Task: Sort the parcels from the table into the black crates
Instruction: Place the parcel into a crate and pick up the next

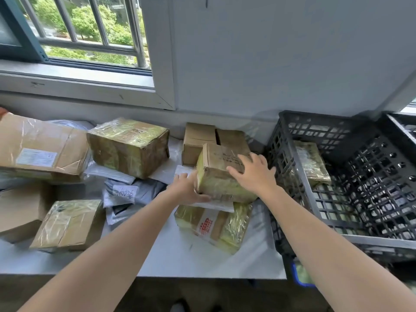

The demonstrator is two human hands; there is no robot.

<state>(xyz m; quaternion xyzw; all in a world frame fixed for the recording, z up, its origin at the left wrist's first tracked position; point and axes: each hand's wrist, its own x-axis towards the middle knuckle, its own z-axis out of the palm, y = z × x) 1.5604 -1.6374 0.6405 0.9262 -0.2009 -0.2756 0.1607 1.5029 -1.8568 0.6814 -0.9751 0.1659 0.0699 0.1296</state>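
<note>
two bare forearms reach over the white table [175, 255]. nearest the front edge lie two flat, film-wrapped parcels: a brown one [67, 224] at left, and one with a red printed panel [213, 224], too small to read, in the middle. on top of the red-printed one sits the box [216, 176], cardboard under yellowish tape. it is tipped up, its long axis running roughly left to right, and the dark print on its top face is blurred.

the left hand [186, 188] cups the box's left end, thumb hooked under the lower edge; its fingertips are hidden. the right hand [254, 174] lies on the top face with fingers spread and straight.

left of them a grey mailer [144, 190] carries a white slip with handwritten characters. further back are a bulky taped box [128, 147], a large carton [40, 147] with a white shipping label, and two plain cartons [198, 138]. right of the table a black lattice crate [337, 131] holds one wrapped parcel [310, 163]. behind is a barred window [78, 30].
</note>
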